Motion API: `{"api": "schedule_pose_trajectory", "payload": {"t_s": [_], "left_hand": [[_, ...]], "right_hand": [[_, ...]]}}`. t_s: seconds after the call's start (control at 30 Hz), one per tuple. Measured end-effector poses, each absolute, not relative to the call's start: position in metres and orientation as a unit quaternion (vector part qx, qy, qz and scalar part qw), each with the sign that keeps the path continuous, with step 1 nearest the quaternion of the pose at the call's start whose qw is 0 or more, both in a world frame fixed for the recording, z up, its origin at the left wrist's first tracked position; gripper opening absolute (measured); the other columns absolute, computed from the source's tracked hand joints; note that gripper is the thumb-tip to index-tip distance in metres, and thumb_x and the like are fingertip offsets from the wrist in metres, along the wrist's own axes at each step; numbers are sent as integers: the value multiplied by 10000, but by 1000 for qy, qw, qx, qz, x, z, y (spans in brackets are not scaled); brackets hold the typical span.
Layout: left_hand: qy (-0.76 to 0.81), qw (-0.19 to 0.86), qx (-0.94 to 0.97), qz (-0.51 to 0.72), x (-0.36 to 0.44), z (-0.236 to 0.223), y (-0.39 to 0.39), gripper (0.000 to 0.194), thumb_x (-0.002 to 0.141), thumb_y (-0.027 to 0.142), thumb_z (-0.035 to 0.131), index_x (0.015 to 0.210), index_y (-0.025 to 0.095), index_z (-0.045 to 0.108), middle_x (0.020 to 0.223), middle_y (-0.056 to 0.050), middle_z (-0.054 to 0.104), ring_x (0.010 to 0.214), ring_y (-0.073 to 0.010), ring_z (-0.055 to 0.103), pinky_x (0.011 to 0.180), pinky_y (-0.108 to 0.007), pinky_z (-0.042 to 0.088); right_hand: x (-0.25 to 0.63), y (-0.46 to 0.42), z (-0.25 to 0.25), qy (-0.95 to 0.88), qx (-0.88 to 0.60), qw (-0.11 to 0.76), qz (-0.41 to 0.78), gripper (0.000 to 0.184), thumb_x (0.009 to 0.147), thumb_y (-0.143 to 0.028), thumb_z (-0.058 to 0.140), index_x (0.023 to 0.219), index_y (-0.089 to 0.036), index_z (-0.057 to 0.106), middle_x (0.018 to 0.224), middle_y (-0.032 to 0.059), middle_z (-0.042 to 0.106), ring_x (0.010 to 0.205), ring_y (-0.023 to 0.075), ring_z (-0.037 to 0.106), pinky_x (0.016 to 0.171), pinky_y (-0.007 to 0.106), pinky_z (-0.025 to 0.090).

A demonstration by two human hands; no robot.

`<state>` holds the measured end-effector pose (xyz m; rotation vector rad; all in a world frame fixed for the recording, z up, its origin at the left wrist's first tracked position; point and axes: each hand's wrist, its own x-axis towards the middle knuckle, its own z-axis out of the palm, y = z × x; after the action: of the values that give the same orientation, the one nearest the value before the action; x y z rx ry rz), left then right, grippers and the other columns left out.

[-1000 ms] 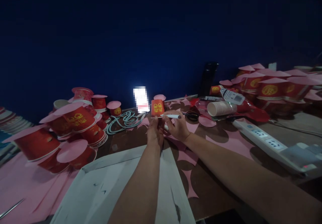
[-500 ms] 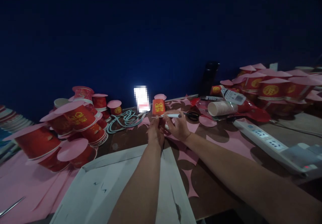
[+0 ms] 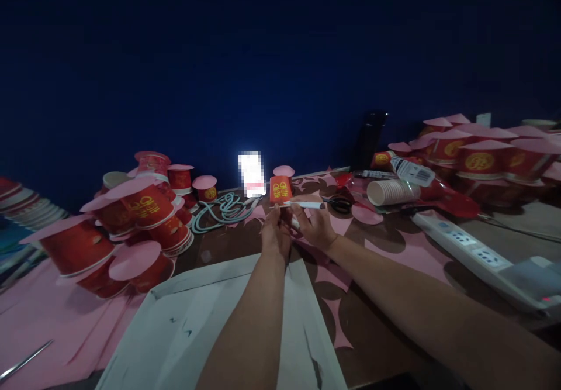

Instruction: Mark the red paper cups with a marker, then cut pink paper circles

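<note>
A red paper cup with yellow characters is upside down, its wide rim toward me. My left hand has its fingers closed on the rim. In my right hand is a slim white marker with a dark end, pinched between thumb and fingers. It lies nearly level, its tip pointing left beside the cup's rim. A second small white piece shows below the right fingers; I cannot tell what it is. Just behind the cup is a pink paper disc.
Red cups with pink discs stack at left and right. A bright phone, pale blue cable, black scissors, sleeve of paper cups and power strip lie around. A white tray sits below my forearms.
The whole view shifts slightly right and down. Both hands keep their hold on the cup and the marker, and the cup appears to have turned or tilted a little.
</note>
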<state>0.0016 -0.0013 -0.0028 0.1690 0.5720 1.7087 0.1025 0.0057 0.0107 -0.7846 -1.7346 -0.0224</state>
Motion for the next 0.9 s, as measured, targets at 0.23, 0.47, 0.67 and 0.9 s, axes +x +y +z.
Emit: {"api": "schedule_pose_trajectory", "payload": {"t_s": [0.23, 0.47, 0.67, 0.9], "left_hand": [[242, 637, 64, 729, -2, -5, 1, 53, 794, 111, 588, 750, 125, 612, 718, -26, 650, 654, -78, 634, 736, -201, 515], [243, 638, 78, 726, 0, -5, 0, 42, 793, 120, 583, 793, 114, 625, 727, -43, 659, 656, -93, 634, 707, -210, 520], [226, 641, 85, 729, 0, -7, 1, 35, 788, 121, 588, 781, 114, 622, 751, -44, 663, 682, -98, 640, 745, -225, 516], [238, 636, 79, 730, -1, -6, 0, 36, 784, 126, 596, 755, 119, 615, 725, -35, 654, 657, -95, 635, 733, -229, 525]], "right_hand": [[103, 8, 9, -723, -355, 592, 12, 183, 898, -287, 463, 961, -212, 617, 938, 82, 665, 933, 227, 604, 858, 419, 463], [103, 9, 6, -737, -358, 573, -11, 145, 889, -276, 485, 946, -208, 600, 940, 79, 664, 916, 223, 600, 843, 412, 447], [103, 9, 6, -745, -348, 569, -16, 122, 885, -266, 494, 918, -200, 591, 895, 74, 662, 870, 209, 602, 821, 391, 451], [102, 8, 7, -749, -342, 567, -30, 96, 878, -237, 506, 903, -203, 592, 896, 69, 672, 853, 203, 610, 824, 390, 434]]}}
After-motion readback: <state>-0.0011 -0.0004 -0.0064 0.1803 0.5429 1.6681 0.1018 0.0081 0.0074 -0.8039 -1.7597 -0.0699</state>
